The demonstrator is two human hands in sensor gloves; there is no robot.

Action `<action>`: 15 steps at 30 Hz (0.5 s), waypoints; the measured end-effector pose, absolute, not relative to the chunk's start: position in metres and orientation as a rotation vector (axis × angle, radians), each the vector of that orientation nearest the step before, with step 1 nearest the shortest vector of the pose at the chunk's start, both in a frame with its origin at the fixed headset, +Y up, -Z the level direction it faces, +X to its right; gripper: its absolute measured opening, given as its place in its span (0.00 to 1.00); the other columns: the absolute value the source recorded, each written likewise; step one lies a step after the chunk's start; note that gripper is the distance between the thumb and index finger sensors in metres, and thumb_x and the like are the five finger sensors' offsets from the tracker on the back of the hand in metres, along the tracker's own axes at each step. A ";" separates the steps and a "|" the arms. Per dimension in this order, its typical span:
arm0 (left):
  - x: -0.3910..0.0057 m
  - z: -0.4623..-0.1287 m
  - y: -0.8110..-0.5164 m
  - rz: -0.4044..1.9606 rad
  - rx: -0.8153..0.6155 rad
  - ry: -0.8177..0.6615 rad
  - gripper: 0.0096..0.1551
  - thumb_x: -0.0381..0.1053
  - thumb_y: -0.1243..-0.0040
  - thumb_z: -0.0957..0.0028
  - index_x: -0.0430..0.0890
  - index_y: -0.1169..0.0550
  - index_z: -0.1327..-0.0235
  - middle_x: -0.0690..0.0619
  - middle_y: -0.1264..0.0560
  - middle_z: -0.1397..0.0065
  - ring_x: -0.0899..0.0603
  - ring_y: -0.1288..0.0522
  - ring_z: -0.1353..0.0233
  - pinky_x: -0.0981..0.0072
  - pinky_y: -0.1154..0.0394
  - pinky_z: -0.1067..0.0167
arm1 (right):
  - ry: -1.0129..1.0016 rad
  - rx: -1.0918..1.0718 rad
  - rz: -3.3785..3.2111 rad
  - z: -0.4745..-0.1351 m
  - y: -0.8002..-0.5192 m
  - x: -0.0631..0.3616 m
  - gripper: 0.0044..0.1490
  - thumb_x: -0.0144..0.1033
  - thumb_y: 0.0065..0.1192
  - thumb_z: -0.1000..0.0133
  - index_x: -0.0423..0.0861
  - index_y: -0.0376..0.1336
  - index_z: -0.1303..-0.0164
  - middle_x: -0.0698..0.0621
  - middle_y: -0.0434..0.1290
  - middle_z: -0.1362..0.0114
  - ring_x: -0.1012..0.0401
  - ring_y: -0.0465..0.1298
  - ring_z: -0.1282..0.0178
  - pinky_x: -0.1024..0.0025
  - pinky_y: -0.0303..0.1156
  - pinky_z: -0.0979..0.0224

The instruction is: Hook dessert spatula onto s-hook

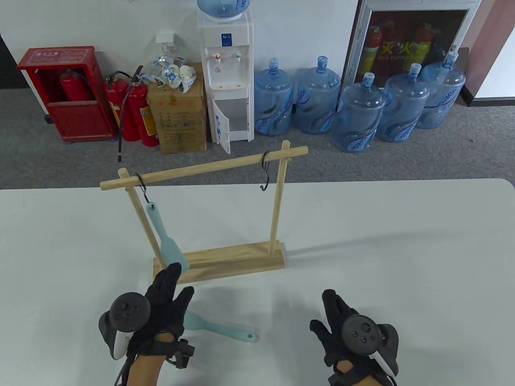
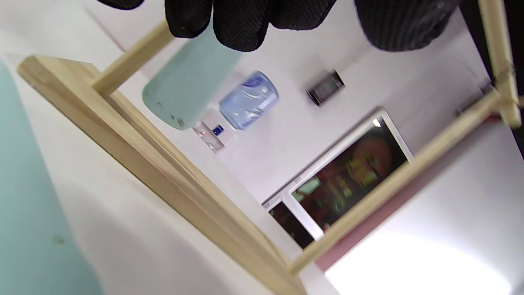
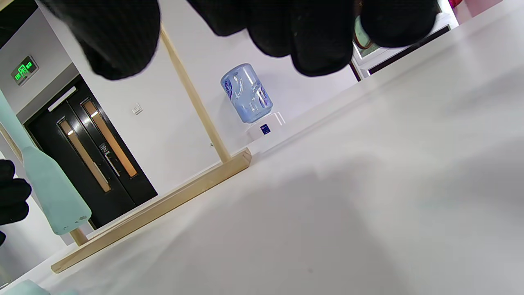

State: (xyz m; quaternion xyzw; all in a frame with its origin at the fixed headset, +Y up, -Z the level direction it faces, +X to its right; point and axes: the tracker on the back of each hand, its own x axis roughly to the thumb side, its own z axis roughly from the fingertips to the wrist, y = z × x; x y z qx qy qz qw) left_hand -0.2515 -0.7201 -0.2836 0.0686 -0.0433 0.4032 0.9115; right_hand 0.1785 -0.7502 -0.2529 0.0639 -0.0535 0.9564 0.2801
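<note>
A wooden rack (image 1: 219,263) stands on the white table (image 1: 402,249), with two black S-hooks on its bar. A teal dessert spatula (image 1: 171,249) hangs by its handle hole from the left S-hook (image 1: 141,185). The right S-hook (image 1: 264,171) hangs bare. A second teal spatula (image 1: 225,329) lies flat on the table, partly under my left hand (image 1: 180,280). That hand's fingers are spread, with the fingertips (image 2: 241,28) at the hanging blade (image 2: 188,88); I cannot tell whether they touch it. My right hand (image 1: 324,311) is open and holds nothing, low over the table to the right of the rack.
The rack's right post (image 1: 276,205) and base (image 3: 163,207) stand left of my right hand. Beyond the table's far edge are a water dispenser (image 1: 227,76), several blue bottles, a cardboard box and fire extinguishers.
</note>
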 end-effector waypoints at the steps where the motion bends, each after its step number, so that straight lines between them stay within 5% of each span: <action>1: -0.248 -0.282 -0.720 0.781 0.133 -0.110 0.43 0.67 0.45 0.48 0.54 0.39 0.21 0.46 0.38 0.15 0.30 0.40 0.17 0.28 0.47 0.25 | -0.141 0.170 2.565 -0.253 -0.750 0.178 0.52 0.56 0.59 0.50 0.44 0.47 0.21 0.41 0.54 0.24 0.44 0.66 0.29 0.39 0.60 0.30; 4: -0.240 -0.278 -0.723 0.632 0.169 -0.115 0.42 0.66 0.45 0.48 0.53 0.37 0.21 0.46 0.35 0.16 0.30 0.38 0.18 0.28 0.46 0.25 | -0.137 0.168 2.569 -0.252 -0.750 0.178 0.52 0.56 0.59 0.50 0.44 0.47 0.21 0.41 0.54 0.24 0.44 0.66 0.29 0.39 0.60 0.30; 15: -0.209 -0.283 -0.755 0.244 -0.153 -0.237 0.42 0.65 0.42 0.49 0.55 0.39 0.21 0.48 0.43 0.12 0.32 0.46 0.14 0.29 0.51 0.23 | -0.124 0.173 2.580 -0.252 -0.752 0.175 0.52 0.56 0.60 0.50 0.44 0.47 0.21 0.41 0.54 0.24 0.44 0.67 0.29 0.39 0.60 0.30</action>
